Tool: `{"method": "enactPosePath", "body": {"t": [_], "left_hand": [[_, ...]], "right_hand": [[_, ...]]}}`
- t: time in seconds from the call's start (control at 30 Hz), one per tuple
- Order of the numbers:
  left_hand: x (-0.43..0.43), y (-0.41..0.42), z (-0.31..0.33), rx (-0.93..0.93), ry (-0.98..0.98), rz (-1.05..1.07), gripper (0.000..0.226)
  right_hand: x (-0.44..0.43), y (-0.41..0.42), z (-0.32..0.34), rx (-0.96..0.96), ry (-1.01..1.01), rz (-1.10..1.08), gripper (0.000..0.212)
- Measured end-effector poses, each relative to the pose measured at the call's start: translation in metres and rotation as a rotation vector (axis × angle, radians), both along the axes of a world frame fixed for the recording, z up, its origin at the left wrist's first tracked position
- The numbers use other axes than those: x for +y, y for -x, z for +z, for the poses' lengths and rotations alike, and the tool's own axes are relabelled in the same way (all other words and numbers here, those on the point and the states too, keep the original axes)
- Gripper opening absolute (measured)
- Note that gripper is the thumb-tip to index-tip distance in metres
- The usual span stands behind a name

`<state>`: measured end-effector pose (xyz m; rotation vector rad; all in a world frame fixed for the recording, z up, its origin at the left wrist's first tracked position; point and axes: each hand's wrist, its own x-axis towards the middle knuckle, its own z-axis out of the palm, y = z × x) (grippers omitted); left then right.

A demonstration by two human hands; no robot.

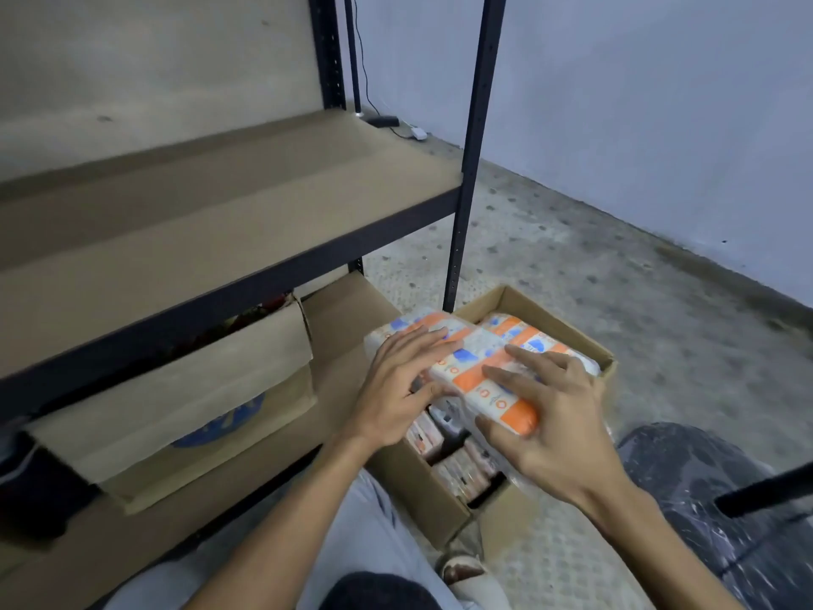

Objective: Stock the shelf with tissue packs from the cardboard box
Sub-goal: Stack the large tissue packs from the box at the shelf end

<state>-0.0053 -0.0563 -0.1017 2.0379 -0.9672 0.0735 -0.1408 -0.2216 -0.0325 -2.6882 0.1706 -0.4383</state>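
Left hand (396,391), right hand (550,420) atop tissue pack (473,372)

Atop the cardboard box (440,499) lies a tissue pack (479,367), with the left hand (396,389) and right hand (550,416) spread on it.

The head-worn wide-angle camera looks down, close over the brown cardboard box (422,490), with the dark-framed shelf (246,191) at ten o'clock.
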Motion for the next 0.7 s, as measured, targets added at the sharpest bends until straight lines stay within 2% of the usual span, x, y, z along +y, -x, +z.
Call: {"method": "enactPosePath", "body": {"t": [0.3, 0.47, 0.57, 0.7], "left_hand": [[0.017, -0.023, 0.118, -0.297, 0.044, 0.012, 0.059], [0.030, -0.043, 0.164, -0.435, -0.001, 0.050, 0.059], [0.043, -0.064, 0.179, -0.488, -0.075, 0.075, 0.056], [0.063, -0.097, 0.183, -0.461, -0.181, 0.103, 0.059]], "right_hand": [[0.017, -0.012, 0.081, -0.336, 0.013, 0.025, 0.053], [0.023, -0.037, 0.106, -0.483, -0.017, 0.066, 0.050], [0.029, -0.062, 0.110, -0.527, -0.028, 0.079, 0.049], [0.039, -0.108, 0.105, -0.503, -0.037, 0.119, 0.049]]}}
